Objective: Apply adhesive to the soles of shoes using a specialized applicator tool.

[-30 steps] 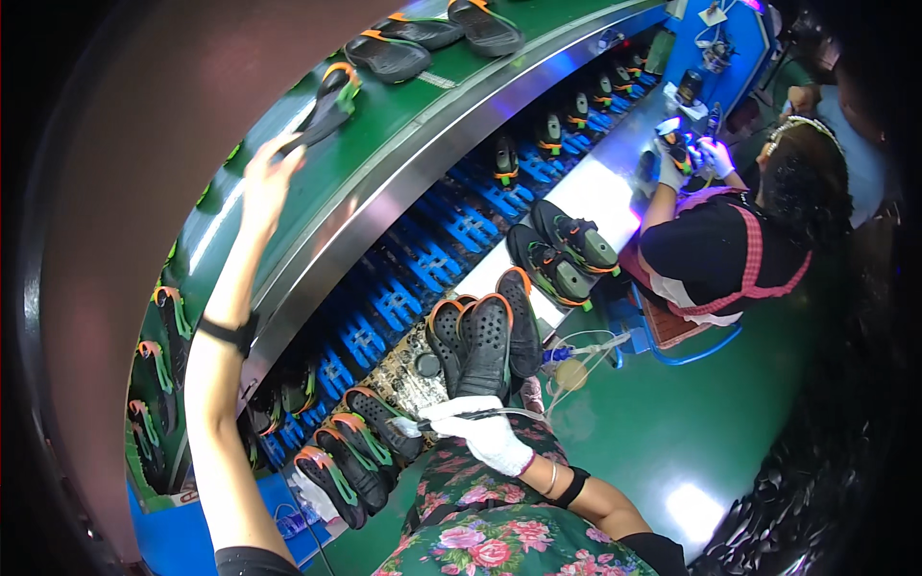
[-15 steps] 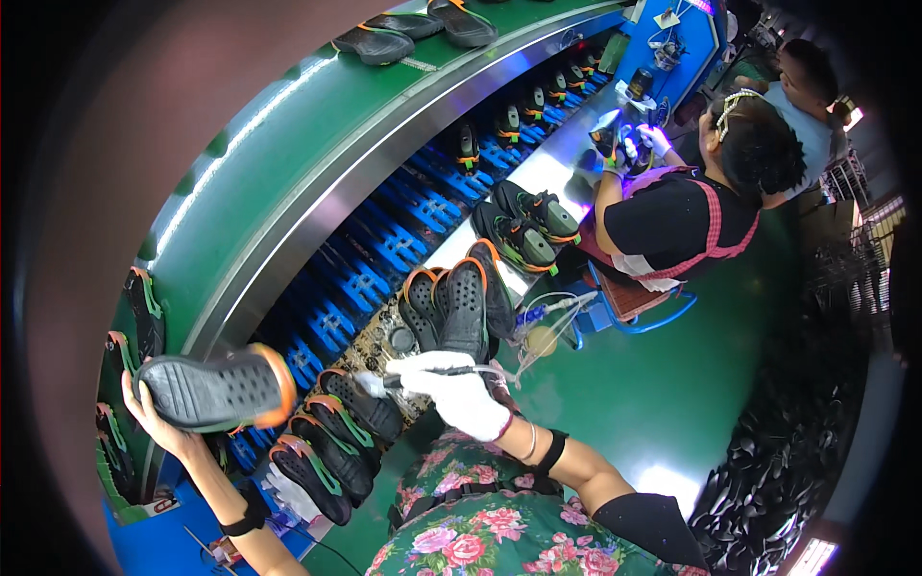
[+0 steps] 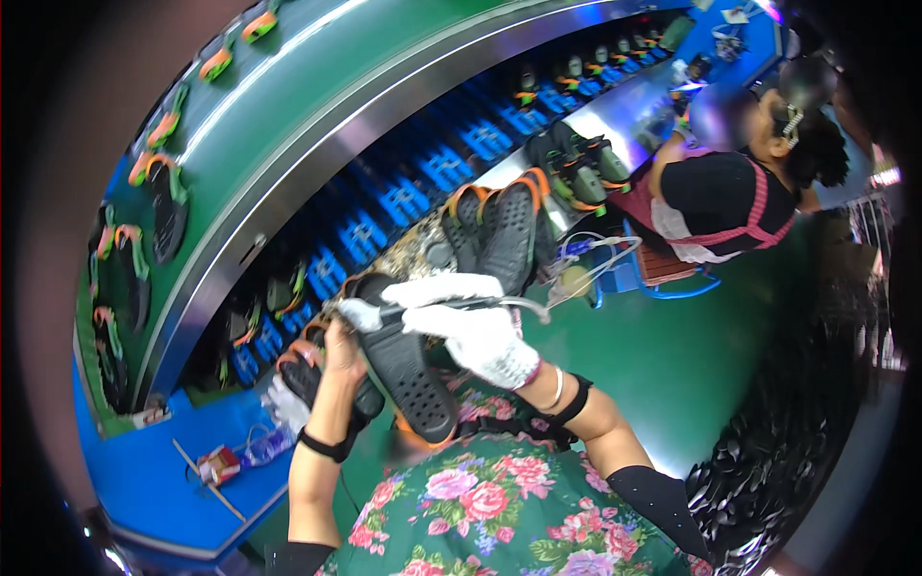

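Note:
My bare left hand (image 3: pixel 343 353) is closed on one end of a black clog (image 3: pixel 411 370). The clog's perforated underside faces up and its orange-edged end lies close to my flowered apron. My right hand (image 3: pixel 480 331), in a white glove, grips a brush (image 3: pixel 359 316) with a pale head and a dark handle; a clear hose runs from the handle's rear. The brush head lies over the clog's end beside my left fingers; whether it touches the sole I cannot tell. Other black clogs with orange trim (image 3: pixel 305 370) are partly hidden behind my left hand.
Black clogs (image 3: pixel 509 230) stand beyond my right hand, near a small round cup (image 3: pixel 440 254). Blue holders (image 3: pixel 363 235) line the conveyor, and a green belt (image 3: pixel 317 106) carries more shoes. A blue table (image 3: pixel 154 480) is at left. A co-worker (image 3: pixel 720 197) sits at right.
My left hand has brought the clog from the far left to in front of me, turning its orange end toward my apron. The brush now lies over it. The view has shifted left.

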Available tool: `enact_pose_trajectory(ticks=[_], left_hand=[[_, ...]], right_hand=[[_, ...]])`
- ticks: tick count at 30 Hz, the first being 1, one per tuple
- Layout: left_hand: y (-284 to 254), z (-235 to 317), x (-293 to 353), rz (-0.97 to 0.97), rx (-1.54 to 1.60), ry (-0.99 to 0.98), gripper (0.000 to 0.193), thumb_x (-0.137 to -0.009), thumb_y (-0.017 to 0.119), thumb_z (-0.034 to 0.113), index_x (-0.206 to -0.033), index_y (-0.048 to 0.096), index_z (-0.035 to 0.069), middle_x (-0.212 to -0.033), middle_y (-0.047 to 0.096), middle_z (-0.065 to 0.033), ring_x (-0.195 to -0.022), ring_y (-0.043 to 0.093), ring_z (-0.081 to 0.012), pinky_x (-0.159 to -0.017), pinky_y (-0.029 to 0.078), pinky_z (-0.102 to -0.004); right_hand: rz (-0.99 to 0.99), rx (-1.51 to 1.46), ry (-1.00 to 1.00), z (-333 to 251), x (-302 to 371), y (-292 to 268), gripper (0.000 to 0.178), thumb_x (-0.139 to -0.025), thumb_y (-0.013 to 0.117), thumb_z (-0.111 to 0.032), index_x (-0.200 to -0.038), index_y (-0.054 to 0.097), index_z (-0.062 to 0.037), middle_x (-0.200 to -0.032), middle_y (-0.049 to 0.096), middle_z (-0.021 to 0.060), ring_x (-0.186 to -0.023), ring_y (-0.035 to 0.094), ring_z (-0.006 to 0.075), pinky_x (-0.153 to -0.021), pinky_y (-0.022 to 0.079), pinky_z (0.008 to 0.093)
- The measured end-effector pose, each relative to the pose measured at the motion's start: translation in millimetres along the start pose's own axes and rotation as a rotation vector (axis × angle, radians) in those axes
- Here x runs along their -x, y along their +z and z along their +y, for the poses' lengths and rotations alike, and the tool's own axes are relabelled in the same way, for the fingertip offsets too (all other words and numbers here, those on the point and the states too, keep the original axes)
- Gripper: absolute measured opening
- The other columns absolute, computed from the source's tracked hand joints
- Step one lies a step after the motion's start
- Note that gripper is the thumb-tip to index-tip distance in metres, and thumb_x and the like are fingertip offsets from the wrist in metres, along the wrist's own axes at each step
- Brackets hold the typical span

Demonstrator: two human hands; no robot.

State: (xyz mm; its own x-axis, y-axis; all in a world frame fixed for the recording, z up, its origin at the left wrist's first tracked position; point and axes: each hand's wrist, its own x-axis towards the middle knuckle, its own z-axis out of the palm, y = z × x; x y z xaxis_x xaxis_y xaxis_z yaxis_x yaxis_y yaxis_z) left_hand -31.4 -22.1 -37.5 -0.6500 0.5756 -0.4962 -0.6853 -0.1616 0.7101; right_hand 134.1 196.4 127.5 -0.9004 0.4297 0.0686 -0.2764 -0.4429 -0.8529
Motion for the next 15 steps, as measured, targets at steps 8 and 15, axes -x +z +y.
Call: enact_pose_trajectory(ticks=[8,15], left_hand=[[79,-27,68,-0.536,0.587,-0.389,0.124,-0.078,0.024,0.101,-0.151,0.045,0.003,-0.128,0.063,-0.0262,-0.107,0.068,-0.0392,-0.101,0.051,-0.0566],[117,10,72,-0.298,0.601,-0.249,0.111,-0.082,0.024,0.098,-0.140,0.055,0.009,-0.121,0.066,-0.0154,-0.097,0.068,-0.0303,-0.090,0.057,-0.0467]], right_hand=[[0.131,-0.061,0.549,20,16,-14,0.031,-0.094,0.070,-0.005,-0.124,0.072,0.0001,-0.096,0.074,0.0071,-0.069,0.067,0.0102,-0.054,0.056,0.0246],[0.003,0.415,0.019,2,-2,3,0.022,-0.088,0.072,0.003,-0.109,0.075,0.0057,-0.089,0.074,0.0113,-0.077,0.072,0.0174,-0.068,0.059,0.0306]])
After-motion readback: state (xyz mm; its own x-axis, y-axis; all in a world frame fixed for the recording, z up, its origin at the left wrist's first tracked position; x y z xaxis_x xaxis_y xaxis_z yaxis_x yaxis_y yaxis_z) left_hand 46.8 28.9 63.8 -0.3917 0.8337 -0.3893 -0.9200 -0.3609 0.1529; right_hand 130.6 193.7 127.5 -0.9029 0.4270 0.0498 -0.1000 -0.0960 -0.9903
